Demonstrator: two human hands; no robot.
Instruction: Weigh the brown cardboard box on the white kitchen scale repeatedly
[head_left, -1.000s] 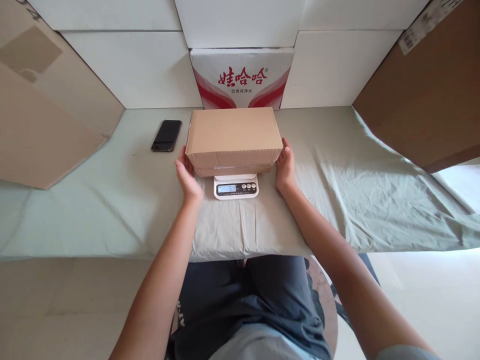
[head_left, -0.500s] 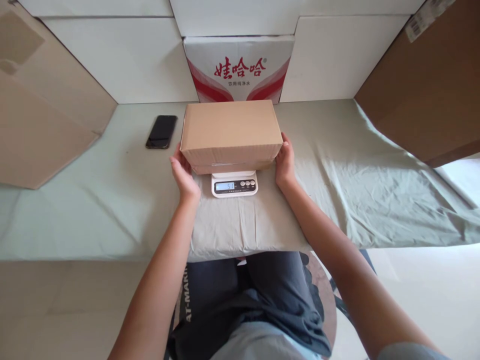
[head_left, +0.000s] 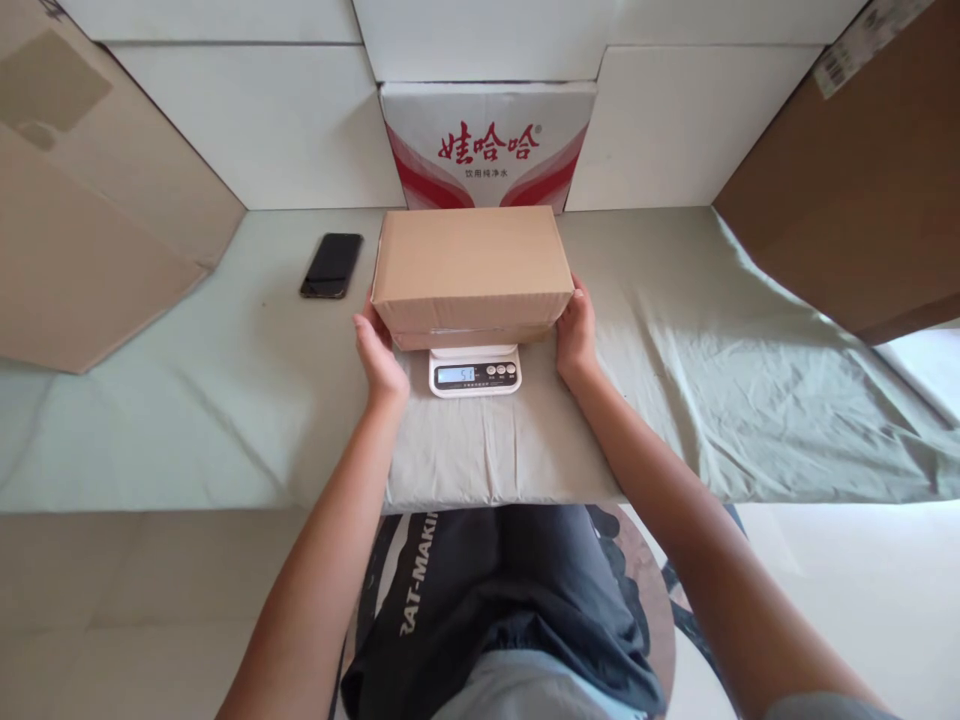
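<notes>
A closed brown cardboard box (head_left: pixel 472 255) rests over a small white digital scale (head_left: pixel 475 390), covering its weighing plate. Only the front panel of the scale shows, and its lit display reads 51. My left hand (head_left: pixel 381 358) is against the left side of the box, thumb toward me and the other fingers mostly hidden behind the corner. On the opposite side, my right hand (head_left: pixel 577 335) holds the right end, with fingertips at the edge. The box sits between both palms.
A black phone (head_left: pixel 332 266) lies left of the box on the green cloth (head_left: pixel 675 400). Behind stands a white-and-red printed carton (head_left: pixel 487 145) against white panels. Large cardboard pieces flank the table at left (head_left: pixel 112 230) and right (head_left: pixel 847 190).
The whole view has shifted slightly, so everything on the table appears a little further right. My hands stay on the box, and the display still reads 51.
</notes>
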